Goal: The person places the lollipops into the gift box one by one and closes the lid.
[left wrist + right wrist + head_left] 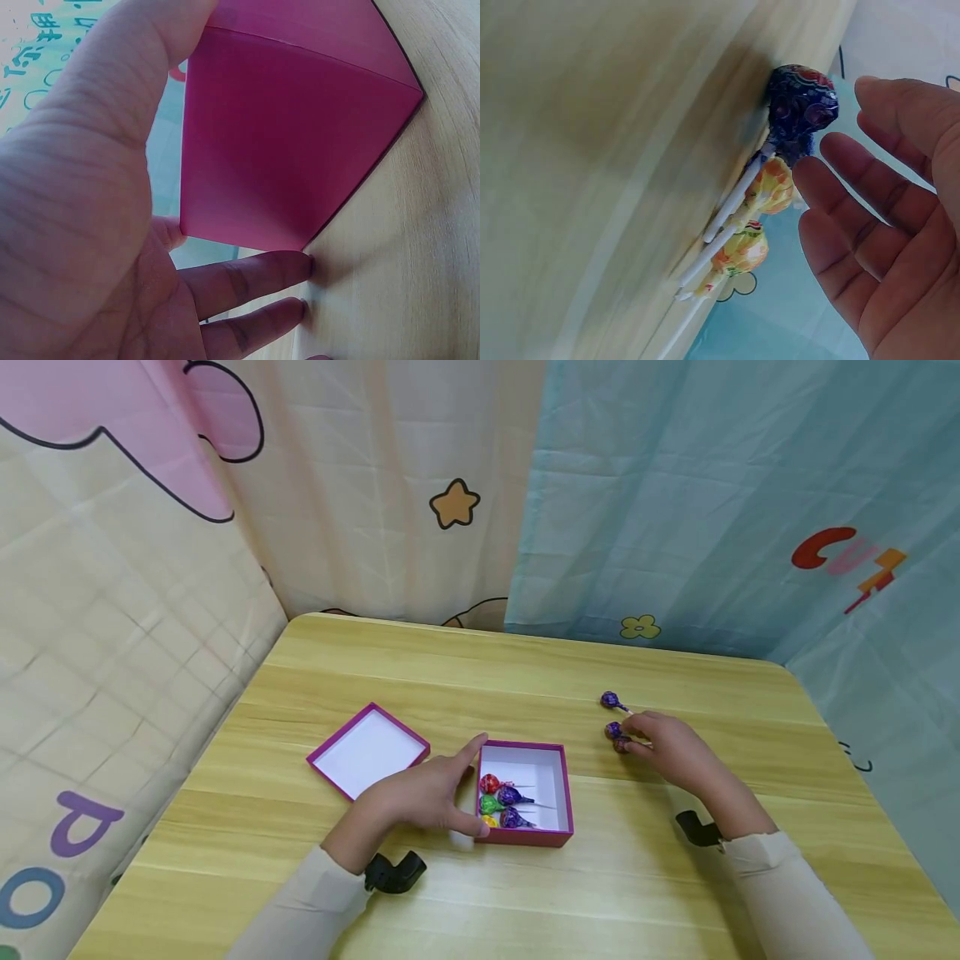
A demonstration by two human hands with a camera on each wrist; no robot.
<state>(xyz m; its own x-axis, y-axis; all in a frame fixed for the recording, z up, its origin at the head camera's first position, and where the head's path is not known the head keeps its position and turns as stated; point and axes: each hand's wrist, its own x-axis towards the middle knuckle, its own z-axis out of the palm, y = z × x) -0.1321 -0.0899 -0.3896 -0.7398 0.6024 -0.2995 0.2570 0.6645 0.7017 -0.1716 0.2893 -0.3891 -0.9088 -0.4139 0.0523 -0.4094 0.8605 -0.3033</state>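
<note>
Starting far left, the left curtain carries a purple letter and a blue ring. Then we're over the left edge of the worktop, and here's one lid, white inside facing up, set well in from that edge. Right beside it comes the left hand, spread wide, its grip clamping the left side of one box, thumb at the near corner, finger at the far.

Inside, five lollipops, all against the left half: one red, one green, one yellow, two purple; sticks point right, and the right half is white floor. No wrapper wording is readable.

Across a strip of bare wood, three loose lollipops lie far right, dark-wrapped from the head view; the right wrist view shows one purple and two yellow-orange. Over them, the right hand: a parted grip, thumb off the fingers, fingertips just beside the candies, no hold visible. Worktop stretches on to the right edge, and a red mark sits on the blue curtain beyond.
</note>
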